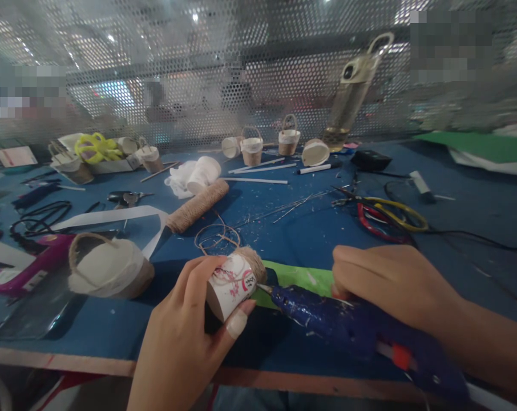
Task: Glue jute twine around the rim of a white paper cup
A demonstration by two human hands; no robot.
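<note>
My left hand [184,337] is wrapped round a small paper cup [230,285] lying on its side, white with a pink print and partly wound with jute twine at its far end. My right hand [391,282] grips a blue glue gun [348,328], its metal tip touching the cup's side where the twine ends. A loose loop of twine [215,235] runs from the cup back toward a spool of jute twine [197,206]. Beneath the cup lies a green paper sheet [301,278].
A twine-wrapped cup basket with a handle [108,268] sits at the left, beside a pink tool [31,265]. Further baskets [252,147], cups, white strips, a marker, scissors [128,198], pliers and cables litter the blue table [314,228]. Perforated metal screen behind.
</note>
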